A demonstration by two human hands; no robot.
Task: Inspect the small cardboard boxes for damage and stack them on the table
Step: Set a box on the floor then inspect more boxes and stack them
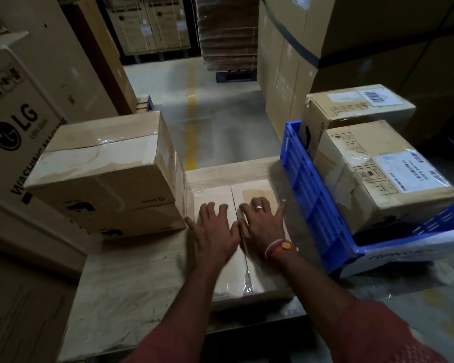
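Big cartons wall in the scene — the LG washing-machine carton (19,142) stands at far left. Down the middle runs the pale table (121,292), and on its left side sits a stack of 2 boxes (108,179), the upper one taped across its top. At right, the blue crate (307,195) carries 2 more boxes: the near crate box (385,174) with a white label, and the far crate box (351,106) behind it with a barcode sticker. In the centre, a flat-lying box (247,271) rests on the table just beside the stack, its taped seam running near to far. Both hands lie on top of it — left hand (215,229) and right hand (262,224) side by side, fingers spread wide and flat, gripping nothing. A ring (258,207) shows on the right hand, bands (279,248) at its wrist.
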